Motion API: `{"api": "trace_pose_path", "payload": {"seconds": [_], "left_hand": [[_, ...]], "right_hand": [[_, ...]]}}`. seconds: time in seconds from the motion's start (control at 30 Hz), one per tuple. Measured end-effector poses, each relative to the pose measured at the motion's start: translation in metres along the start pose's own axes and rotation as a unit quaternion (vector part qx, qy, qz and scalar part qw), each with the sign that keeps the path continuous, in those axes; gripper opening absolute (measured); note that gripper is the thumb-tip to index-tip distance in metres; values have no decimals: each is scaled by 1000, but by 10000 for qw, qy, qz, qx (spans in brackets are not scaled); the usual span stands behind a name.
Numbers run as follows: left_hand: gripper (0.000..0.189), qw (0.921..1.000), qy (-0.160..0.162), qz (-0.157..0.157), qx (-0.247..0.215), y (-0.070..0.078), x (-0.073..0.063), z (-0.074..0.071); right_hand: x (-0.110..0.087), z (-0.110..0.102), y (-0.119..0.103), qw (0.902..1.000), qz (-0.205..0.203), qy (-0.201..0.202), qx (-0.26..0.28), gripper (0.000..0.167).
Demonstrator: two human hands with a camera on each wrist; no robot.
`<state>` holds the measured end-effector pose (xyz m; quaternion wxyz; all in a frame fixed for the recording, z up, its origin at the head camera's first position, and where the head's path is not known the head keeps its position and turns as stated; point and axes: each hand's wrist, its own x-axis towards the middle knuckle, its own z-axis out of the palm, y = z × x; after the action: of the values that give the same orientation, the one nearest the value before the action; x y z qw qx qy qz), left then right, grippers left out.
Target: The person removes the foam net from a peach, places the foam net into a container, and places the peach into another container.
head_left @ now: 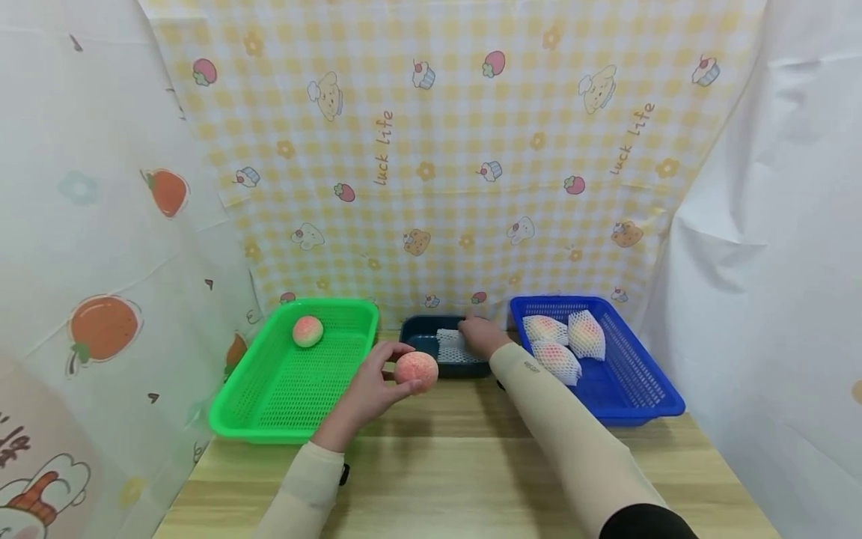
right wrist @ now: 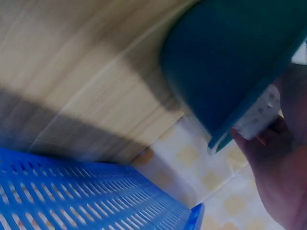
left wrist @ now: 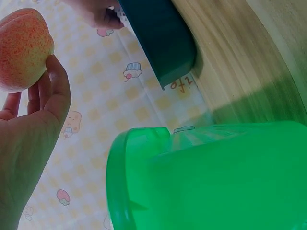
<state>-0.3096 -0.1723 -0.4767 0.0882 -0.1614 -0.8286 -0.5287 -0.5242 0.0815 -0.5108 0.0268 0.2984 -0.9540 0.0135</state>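
A pink peach (head_left: pixel 416 372) is gripped between the thumb and fingers of my left hand (head_left: pixel 372 385), held up in front of a small dark teal box (head_left: pixel 465 370). In the left wrist view the peach (left wrist: pixel 23 50) shows red speckles over a pale yellow base. White foam fruit nets (head_left: pixel 450 346) lie in the teal box. My right hand (head_left: pixel 481 337) reaches over the box's right side, and its curled fingers pinch a foam net (right wrist: pixel 261 115), seen in the right wrist view. Part of that net is hidden behind the hand and the box wall.
On the left stands a green basket (head_left: pixel 289 397) with one bare peach (head_left: pixel 307 332). A blue basket (head_left: pixel 633 397) on the right holds three net-wrapped peaches (head_left: pixel 557 362). All stand on a wooden table (head_left: pixel 444 464), with a patterned cloth (head_left: pixel 444 209) hanging behind.
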Motion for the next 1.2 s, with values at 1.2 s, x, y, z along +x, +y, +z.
{"api": "trace_pose_path", "payload": {"seconds": [1.2], "left_hand": [[54,9999,4,103,14,4,-2,1]], "right_hand": [[-19,-11,-5,9930,530,469,948,11]]}}
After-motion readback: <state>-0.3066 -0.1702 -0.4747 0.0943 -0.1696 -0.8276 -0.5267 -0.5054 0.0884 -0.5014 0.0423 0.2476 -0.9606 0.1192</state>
